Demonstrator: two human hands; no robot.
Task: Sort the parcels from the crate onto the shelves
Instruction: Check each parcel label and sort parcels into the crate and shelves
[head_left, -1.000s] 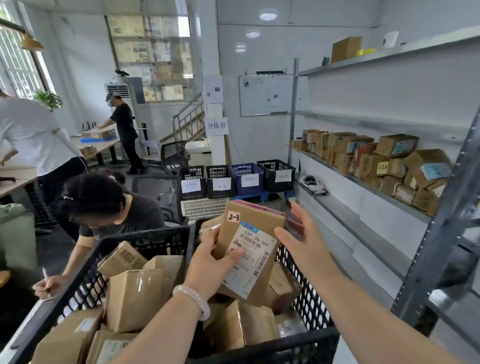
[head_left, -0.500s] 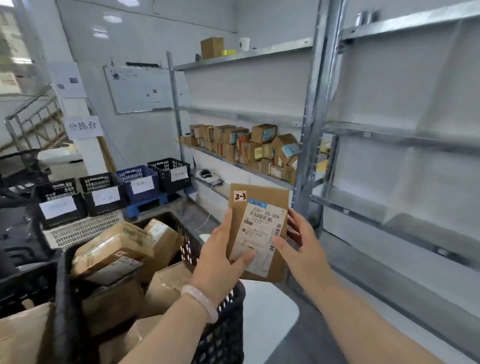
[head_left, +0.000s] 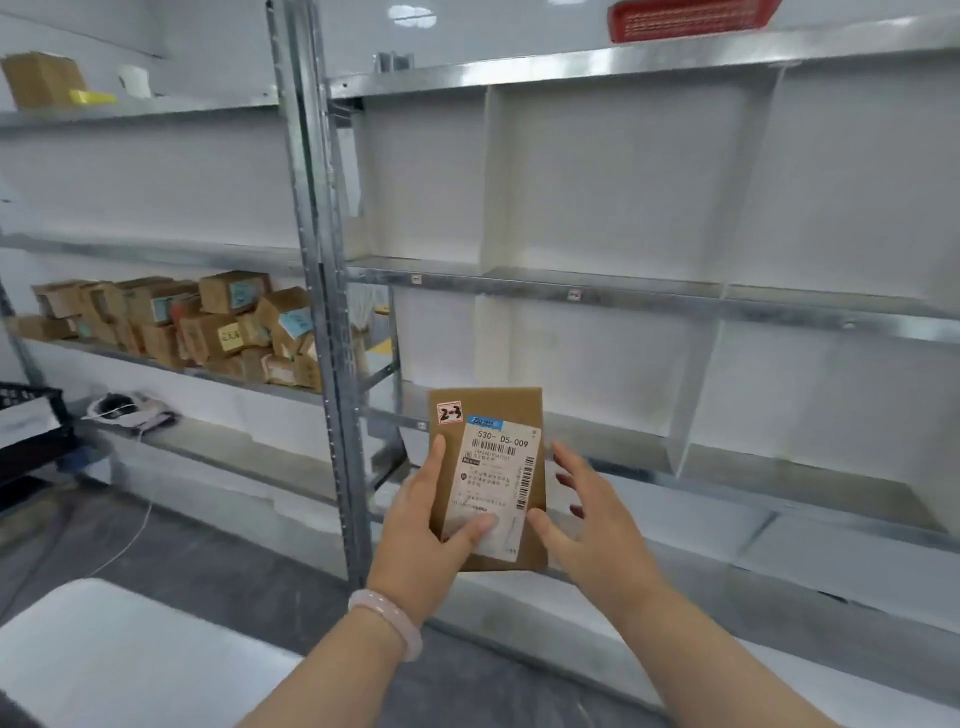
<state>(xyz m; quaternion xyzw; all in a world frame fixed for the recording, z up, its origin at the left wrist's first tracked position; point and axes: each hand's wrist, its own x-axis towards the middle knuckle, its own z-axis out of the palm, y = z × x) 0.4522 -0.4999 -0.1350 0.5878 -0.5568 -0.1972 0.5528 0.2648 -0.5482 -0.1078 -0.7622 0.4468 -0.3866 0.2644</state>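
Head view — left hand (head_left: 421, 525) grips flat cardboard parcel (head_left: 493, 413), right hand (head_left: 597, 525) spread beside.

Left of the upright post (head_left: 323, 312), stacked boxes (head_left: 208, 327) sit on a shelf (head_left: 52, 344). Right of the post, the parcel (head_left: 488, 413) stands before the compartments (head_left: 597, 353), between left hand (head_left: 421, 530) and right hand (head_left: 597, 519).

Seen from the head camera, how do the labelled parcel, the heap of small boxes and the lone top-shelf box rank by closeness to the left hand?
1. labelled parcel: gripped by the left hand.
2. heap of small boxes: off to the left, mid-height.
3. lone top-shelf box: high up, far left.
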